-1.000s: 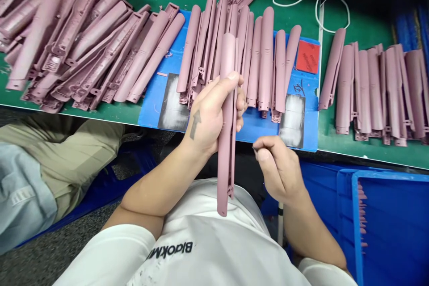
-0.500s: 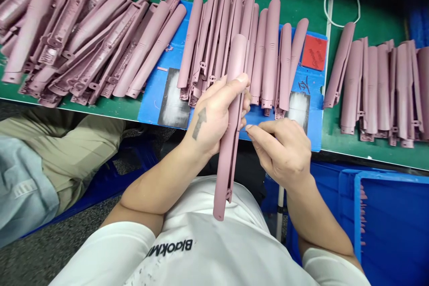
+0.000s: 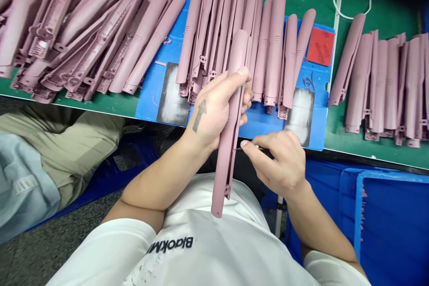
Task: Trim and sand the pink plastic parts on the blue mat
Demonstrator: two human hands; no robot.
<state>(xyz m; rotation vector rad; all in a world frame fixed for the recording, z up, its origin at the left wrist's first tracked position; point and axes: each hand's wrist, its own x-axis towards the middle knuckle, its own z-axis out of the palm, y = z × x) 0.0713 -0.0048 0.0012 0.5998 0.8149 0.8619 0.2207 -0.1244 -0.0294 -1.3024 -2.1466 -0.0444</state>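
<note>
My left hand (image 3: 214, 111) is closed around a long pink plastic housing (image 3: 225, 161), thumb along its upper part. The housing is tilted, with its lower end above my lap and its open, slotted side turned right. My right hand (image 3: 279, 161) is closed in a pinch on a small thin-bladed tool (image 3: 238, 149). The blade's tip is at the housing's slotted edge; most of the tool is hidden by my fingers, so its exact kind is unclear. Behind my left hand, several like pink housings (image 3: 275, 44) lie in a row on a blue sheet (image 3: 150, 85).
A heap of pink housings (image 3: 60, 31) lies at left on the green table (image 3: 351, 143), with another row (image 3: 382, 85) at right. A red label (image 3: 321, 47) is on the blue sheet. A blue crate (image 3: 395, 214) stands lower right. Beside me at left sits a person (image 3: 67, 156).
My right hand has moved down along the housing, and a bit of the thin tool now shows beyond its fingers. The left hand keeps its hold. The view has shifted slightly.
</note>
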